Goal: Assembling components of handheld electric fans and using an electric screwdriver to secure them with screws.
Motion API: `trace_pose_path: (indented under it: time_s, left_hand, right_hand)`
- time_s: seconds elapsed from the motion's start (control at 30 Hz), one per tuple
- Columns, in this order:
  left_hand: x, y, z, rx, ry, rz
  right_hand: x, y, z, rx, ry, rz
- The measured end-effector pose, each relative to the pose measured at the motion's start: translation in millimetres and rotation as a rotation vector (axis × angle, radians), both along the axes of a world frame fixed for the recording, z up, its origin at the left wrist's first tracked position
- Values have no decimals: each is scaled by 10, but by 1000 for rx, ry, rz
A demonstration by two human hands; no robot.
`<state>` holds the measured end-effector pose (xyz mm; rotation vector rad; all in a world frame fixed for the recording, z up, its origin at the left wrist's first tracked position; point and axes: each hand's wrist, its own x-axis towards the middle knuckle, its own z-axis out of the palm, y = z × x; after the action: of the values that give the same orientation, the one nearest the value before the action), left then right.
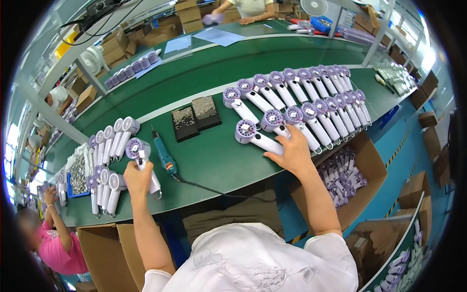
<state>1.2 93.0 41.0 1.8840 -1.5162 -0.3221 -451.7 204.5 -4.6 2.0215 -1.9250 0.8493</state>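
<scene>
My left hand is closed round the white handle of a handheld fan, holding it tilted over the bench with its purple round head up. My right hand is bent over the handles of two fans at the left end of the nearer row. Its thumb lies by the lower end of the nearest fan, and its fingers curl over the handle of the neighbouring fan. Between my hands lies a teal electric screwdriver with a black cable. Beyond it sit two black trays of small screws.
Two rows of fans cover the bench's right side; more fans stand at left beside a blue bin of small parts. A cardboard box of fans stands below right. Co-workers sit at left and across the conveyor.
</scene>
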Motion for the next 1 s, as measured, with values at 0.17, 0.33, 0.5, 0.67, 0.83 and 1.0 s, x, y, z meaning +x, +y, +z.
trace_pose_path:
  time_s: [0.17, 0.33, 0.5, 0.67, 0.83, 1.0]
  left_hand:
    - [-257, 94, 24, -3, 127, -138]
    - [-445, 9, 50, 93, 287, -236]
    - [-578, -166, 187, 51, 242, -303]
    - [-604, -747, 260, 141, 140, -368]
    - [-754, -2090, 249, 121, 122, -376]
    - [-1387, -3736, 337, 223, 102, -341]
  right_hand:
    - [66, 3, -102, 75, -76, -13]
    - [121, 4, -191, -25, -103, 32]
    - [279, 173, 13, -43, -169, 94]
    - [413, 53, 578, -36, -350, 168]
    - [340, -1371, 1253, 39, -309, 103]
    - [113, -3916, 1122, 301, -50, -52]
